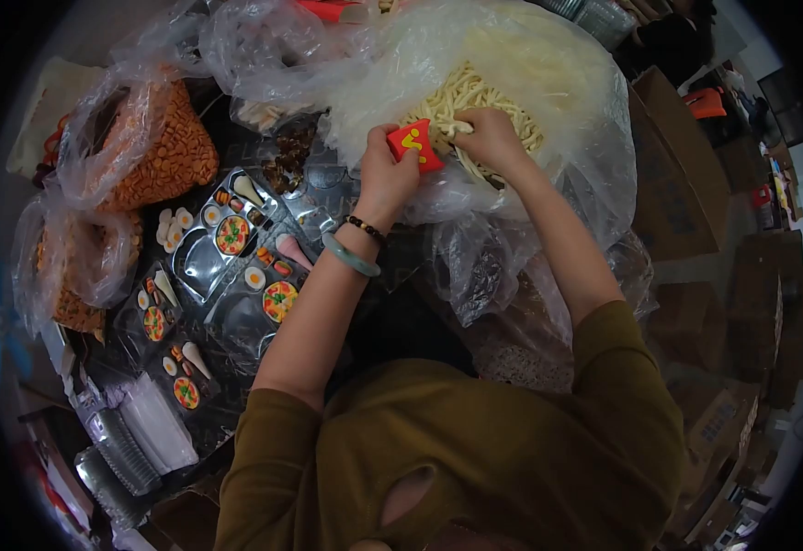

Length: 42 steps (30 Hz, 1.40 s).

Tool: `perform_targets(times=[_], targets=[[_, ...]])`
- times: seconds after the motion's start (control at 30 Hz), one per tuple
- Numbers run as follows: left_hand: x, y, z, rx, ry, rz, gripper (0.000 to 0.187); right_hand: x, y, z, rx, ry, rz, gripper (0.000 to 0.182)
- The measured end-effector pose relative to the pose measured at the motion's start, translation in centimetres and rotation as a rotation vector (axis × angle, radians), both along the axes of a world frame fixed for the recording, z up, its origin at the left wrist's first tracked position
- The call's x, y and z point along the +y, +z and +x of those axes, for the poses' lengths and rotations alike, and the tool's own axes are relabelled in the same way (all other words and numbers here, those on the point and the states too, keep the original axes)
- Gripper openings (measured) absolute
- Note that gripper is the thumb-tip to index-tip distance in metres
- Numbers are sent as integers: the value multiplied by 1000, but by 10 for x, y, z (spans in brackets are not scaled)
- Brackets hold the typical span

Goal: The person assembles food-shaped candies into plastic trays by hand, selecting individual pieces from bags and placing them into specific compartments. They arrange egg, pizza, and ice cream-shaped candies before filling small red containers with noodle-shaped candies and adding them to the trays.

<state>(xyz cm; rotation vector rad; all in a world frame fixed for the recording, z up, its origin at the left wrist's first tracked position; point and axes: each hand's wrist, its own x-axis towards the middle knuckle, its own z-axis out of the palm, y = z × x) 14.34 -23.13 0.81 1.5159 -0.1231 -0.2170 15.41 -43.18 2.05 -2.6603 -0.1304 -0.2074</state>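
Note:
My left hand [386, 173] grips a small red fries carton [417, 147] with a yellow mark on its front. Just to its right, my right hand [495, 140] has its fingers pinched on some pale yellow fries [462, 128], close to the carton's edge. Both hands are over a large clear plastic bag [578, 110] lying open, with a heap of the same thin fries [475, 92] inside. The palm side of the right hand is hidden, so how many fries it holds cannot be seen.
Left on the dark table, clear trays [201, 260] hold miniature pizzas, eggs and ice-cream cones. Bags of orange-brown pieces [167, 147] stand behind them. Stacked clear plastic packs [124, 450] lie at the near left corner. Cardboard boxes [682, 165] line the right side.

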Motion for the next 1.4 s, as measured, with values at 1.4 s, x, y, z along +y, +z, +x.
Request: perform_targets(times=[1.4], targets=[[-32,-18,5,101,-34,-27,45,10,-22,-26,437,-46,753,22]])
